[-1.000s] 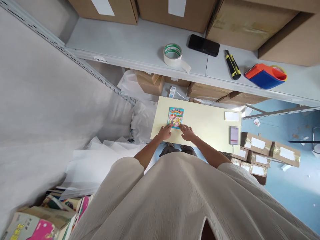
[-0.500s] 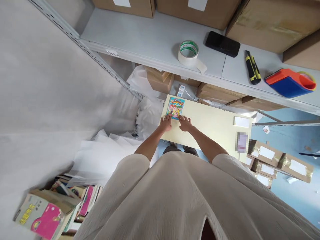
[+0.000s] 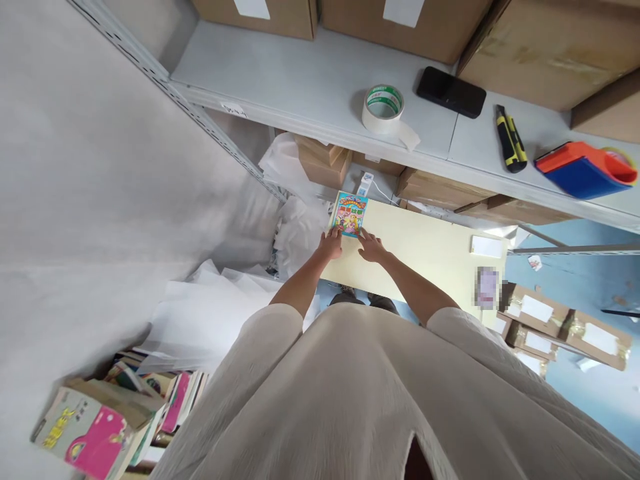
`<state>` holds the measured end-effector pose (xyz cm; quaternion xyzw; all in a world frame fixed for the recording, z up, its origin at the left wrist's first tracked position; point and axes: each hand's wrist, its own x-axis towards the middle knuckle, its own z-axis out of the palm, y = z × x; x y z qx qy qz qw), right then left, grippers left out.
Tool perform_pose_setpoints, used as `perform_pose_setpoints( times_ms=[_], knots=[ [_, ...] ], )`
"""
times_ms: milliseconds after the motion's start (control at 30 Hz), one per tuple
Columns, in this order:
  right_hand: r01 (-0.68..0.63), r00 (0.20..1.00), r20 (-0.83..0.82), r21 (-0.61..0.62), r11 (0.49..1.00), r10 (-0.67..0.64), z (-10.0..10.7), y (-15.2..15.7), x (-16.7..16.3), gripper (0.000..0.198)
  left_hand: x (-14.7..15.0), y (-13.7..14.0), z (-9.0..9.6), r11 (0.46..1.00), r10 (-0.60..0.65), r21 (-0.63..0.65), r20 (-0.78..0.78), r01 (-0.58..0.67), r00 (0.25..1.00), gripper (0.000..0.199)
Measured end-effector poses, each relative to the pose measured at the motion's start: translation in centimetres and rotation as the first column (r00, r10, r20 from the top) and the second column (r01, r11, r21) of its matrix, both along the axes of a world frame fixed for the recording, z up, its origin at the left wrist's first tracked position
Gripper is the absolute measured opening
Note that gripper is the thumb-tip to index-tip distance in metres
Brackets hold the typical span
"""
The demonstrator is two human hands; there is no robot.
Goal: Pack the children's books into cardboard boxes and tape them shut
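A colourful picture book (image 3: pixel 352 212) with cartoon figures on its cover lies flat at the left end of the pale yellow table (image 3: pixel 420 247). The fingers of my left hand (image 3: pixel 331 245), stretched out, rest on its near left corner. At the near right corner, my right hand (image 3: pixel 372 247) touches the edge with extended fingertips. Both hands are open, and neither is wrapped round the book.
Over the table's far side runs a grey shelf (image 3: pixel 310 73) with a tape roll (image 3: pixel 383 110), a phone (image 3: pixel 451 92), a utility knife (image 3: pixel 511 140) and an orange-blue tape dispenser (image 3: pixel 585 170). White packing sheets (image 3: pixel 200 313) and stacked books (image 3: pixel 95 427) lie left; cartons (image 3: pixel 540 307) stand right.
The book has shifted slightly away from me and to the left on the table, both hands moving along with it. The camera view has also shifted a little.
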<state>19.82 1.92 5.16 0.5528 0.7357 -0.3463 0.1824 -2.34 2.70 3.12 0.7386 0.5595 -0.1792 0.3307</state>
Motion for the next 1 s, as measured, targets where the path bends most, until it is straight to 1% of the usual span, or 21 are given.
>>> perform_pose_setpoints(
  times_ms=[133, 233, 300, 367, 467, 533, 667, 700, 767, 800, 900, 1000],
  knots=[
    [0.148, 0.989, -0.034, 0.040, 0.988, -0.146, 1.6, -1.6, 3.5, 0.070, 0.3, 0.3, 0.2, 0.999, -0.006, 0.043, 0.005, 0.006, 1.000, 0.091],
    [0.291, 0.956, -0.065, 0.087, 0.953, -0.286, 3.1, -3.1, 7.3, 0.064, 0.5, 0.7, 0.7, 0.995, -0.013, 0.102, -0.018, 0.015, 1.000, 0.081],
    [0.385, 0.921, -0.113, 0.127, 0.914, -0.372, 4.4, -4.1, 10.2, 0.060, 0.8, 1.0, 1.0, 0.991, -0.015, 0.129, -0.035, 0.019, 0.999, 0.076],
    [0.462, 0.883, -0.183, 0.182, 0.868, -0.431, 5.9, -5.1, 13.1, 0.057, 1.4, 1.3, 1.3, 0.991, -0.009, 0.134, -0.042, 0.015, 0.999, 0.078],
    [0.533, 0.842, -0.293, 0.313, 0.786, -0.454, 8.6, -6.0, 17.5, 0.053, 3.1, 1.2, 1.9, 0.988, -0.038, 0.147, 0.012, 0.036, 0.999, 0.082],
    [0.557, 0.828, -0.351, 0.426, 0.713, -0.437, 10.7, -6.1, 20.4, 0.051, 4.9, 0.7, 2.5, 0.986, -0.061, 0.160, 0.050, 0.053, 0.997, 0.080],
    [0.557, 0.830, -0.413, 0.641, 0.529, -0.374, 15.6, -4.7, 26.1, 0.048, 9.0, -0.5, 4.0, 0.982, -0.087, 0.177, 0.112, 0.066, 0.990, 0.072],
    [0.543, 0.837, -0.403, 0.686, 0.483, -0.369, 17.0, -4.2, 27.4, 0.049, 10.0, -0.8, 4.4, 0.982, -0.089, 0.180, 0.134, 0.065, 0.987, 0.071],
    [0.498, 0.850, -0.344, 0.773, 0.393, -0.400, 19.6, -3.0, 30.2, 0.052, 11.8, -1.5, 5.3, 0.982, -0.091, 0.182, 0.179, 0.058, 0.980, 0.071],
    [0.469, 0.851, -0.303, 0.805, 0.363, -0.429, 20.8, -2.4, 31.5, 0.055, 12.6, -1.8, 5.7, 0.981, -0.093, 0.183, 0.197, 0.057, 0.976, 0.072],
    [0.387, 0.843, -0.191, 0.865, 0.319, -0.503, 23.8, -0.3, 35.0, 0.066, 14.6, -2.8, 6.9, 0.980, -0.098, 0.191, 0.225, 0.055, 0.969, 0.071],
    [0.315, 0.857, -0.124, 0.894, 0.318, -0.500, 25.5, 2.0, 37.6, 0.070, 16.1, -3.8, 8.1, 0.980, -0.090, 0.191, 0.222, 0.047, 0.971, 0.067]
  ],
)
